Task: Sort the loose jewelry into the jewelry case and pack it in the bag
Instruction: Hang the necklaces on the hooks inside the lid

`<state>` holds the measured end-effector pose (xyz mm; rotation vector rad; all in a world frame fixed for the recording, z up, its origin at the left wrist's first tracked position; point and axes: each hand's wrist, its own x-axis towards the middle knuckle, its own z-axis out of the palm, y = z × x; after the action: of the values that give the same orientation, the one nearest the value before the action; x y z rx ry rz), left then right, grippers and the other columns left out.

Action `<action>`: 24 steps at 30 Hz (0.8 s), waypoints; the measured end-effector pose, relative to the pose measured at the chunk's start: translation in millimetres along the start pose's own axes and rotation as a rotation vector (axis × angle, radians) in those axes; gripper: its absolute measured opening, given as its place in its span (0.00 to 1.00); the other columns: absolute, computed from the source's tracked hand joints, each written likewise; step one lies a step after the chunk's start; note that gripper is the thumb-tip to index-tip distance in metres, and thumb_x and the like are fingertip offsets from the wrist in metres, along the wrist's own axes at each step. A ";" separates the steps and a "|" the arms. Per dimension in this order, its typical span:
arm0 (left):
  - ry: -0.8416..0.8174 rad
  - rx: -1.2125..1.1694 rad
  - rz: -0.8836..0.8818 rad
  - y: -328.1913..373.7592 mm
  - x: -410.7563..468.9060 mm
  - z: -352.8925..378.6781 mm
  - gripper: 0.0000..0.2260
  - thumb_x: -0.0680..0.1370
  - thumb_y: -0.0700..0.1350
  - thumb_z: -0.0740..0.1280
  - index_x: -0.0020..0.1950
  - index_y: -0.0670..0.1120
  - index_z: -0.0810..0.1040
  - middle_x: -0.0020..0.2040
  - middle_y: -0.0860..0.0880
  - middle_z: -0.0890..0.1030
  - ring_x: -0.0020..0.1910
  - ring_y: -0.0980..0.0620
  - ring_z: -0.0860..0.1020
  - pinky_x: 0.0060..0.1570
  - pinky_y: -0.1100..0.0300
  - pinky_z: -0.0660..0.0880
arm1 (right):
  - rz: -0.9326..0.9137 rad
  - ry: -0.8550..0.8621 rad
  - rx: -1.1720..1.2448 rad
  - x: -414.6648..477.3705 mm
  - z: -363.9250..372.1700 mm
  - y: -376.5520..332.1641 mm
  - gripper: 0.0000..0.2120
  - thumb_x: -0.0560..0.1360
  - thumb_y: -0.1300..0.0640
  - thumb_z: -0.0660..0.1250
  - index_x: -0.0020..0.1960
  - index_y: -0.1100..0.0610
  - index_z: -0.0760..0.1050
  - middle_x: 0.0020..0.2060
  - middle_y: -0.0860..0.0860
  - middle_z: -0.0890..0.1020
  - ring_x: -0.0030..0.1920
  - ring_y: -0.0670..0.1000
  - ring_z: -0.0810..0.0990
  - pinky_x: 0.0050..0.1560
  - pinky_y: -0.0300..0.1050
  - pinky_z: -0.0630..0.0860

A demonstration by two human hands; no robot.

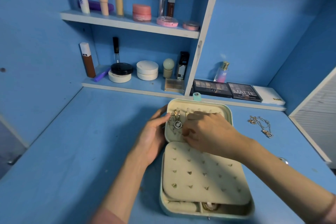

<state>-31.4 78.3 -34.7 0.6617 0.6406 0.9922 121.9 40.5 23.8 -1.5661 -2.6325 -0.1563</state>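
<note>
Bracing the jewelry case (207, 212) lid (228, 114) with the left hand (154, 138), grip open and flat, freeing the right hand (211, 132), grip curled narrow, contents impossible to tell, to settle the hung necklaces (176, 121).

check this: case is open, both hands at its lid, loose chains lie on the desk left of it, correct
Wrong side: the head view shows the loose chains on the desk right of the case. It is open, with the left hand and right hand at its lid.
</note>
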 end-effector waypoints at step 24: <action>-0.013 0.010 0.000 1.9 -1.5 0.7 0.22 0.71 0.41 0.64 0.66 0.45 0.74 0.59 0.42 0.81 0.55 0.44 0.79 0.55 0.49 0.75 | 0.318 -0.063 0.311 5.3 -1.5 -5.4 0.02 0.71 0.57 0.65 0.41 0.52 0.76 0.38 0.45 0.74 0.42 0.51 0.73 0.43 0.46 0.72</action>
<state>-32.5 77.5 -32.5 0.6766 0.6351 0.9847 114.6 42.4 25.6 -1.8620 -2.2663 0.3095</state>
